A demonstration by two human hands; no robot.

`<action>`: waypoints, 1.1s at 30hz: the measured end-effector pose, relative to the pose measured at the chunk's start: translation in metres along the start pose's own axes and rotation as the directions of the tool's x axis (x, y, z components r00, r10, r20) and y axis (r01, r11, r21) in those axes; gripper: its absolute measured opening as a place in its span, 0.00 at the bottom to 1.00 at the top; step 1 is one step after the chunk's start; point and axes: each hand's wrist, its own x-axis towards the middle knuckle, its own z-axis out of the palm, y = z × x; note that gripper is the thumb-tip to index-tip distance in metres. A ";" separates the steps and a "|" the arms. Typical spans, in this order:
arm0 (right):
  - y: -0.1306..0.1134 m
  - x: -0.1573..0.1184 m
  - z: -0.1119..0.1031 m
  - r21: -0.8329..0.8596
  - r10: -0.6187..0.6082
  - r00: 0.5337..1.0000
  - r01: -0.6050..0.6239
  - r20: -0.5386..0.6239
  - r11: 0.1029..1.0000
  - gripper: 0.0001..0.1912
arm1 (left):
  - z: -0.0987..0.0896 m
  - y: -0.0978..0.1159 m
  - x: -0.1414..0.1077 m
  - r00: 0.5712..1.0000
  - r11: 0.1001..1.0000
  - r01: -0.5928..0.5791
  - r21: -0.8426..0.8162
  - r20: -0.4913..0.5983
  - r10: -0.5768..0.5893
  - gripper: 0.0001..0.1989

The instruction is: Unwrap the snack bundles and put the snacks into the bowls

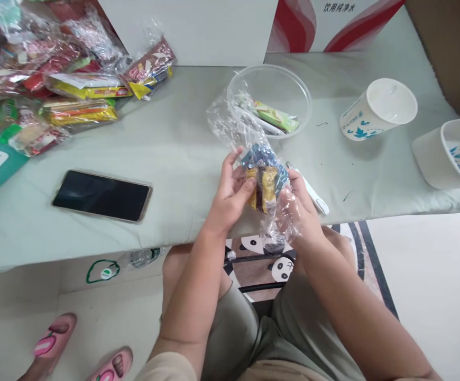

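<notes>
Between my two hands, over the table's near edge, is a clear plastic bag (pixel 227 123) with small snack packets (pixel 268 182) in yellow, brown and blue wrappers. My left hand (pixel 233 193) is closed on the packets from the left, its thumb across their front. On the right side, my right hand (pixel 299 206) is closed on the crinkled plastic. Just beyond the hands stands a round clear plastic bowl (pixel 303 100) with a green snack packet (pixel 277 115) and a pale one in it. A white-handled cutter or knife (pixel 317 200) lies beside my right hand, partly hidden.
A pile of bagged snacks (pixel 71 58) covers the back left. A phone (pixel 102 196) lies at the left, near a teal package (pixel 0 164). White cartons (pixel 198 32) line the back. A paper cup (pixel 378 111) and a white container (pixel 448 153) stand at the right.
</notes>
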 end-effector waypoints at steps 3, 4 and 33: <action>0.007 0.004 0.003 0.049 -0.009 1.000 0.009 0.003 0.999 0.24 | 0.000 -0.002 0.001 0.998 1.000 -0.003 -0.011 0.059 0.003 0.30; 0.008 0.005 0.004 0.065 -0.016 1.000 0.016 0.000 0.998 0.24 | 0.000 -0.004 0.001 0.998 1.000 -0.001 -0.015 0.055 0.002 0.30; 0.023 0.000 -0.019 -0.624 -0.356 0.933 0.252 -0.045 0.740 0.01 | -0.027 0.032 -0.012 0.998 0.771 0.060 0.634 -0.051 -0.036 0.05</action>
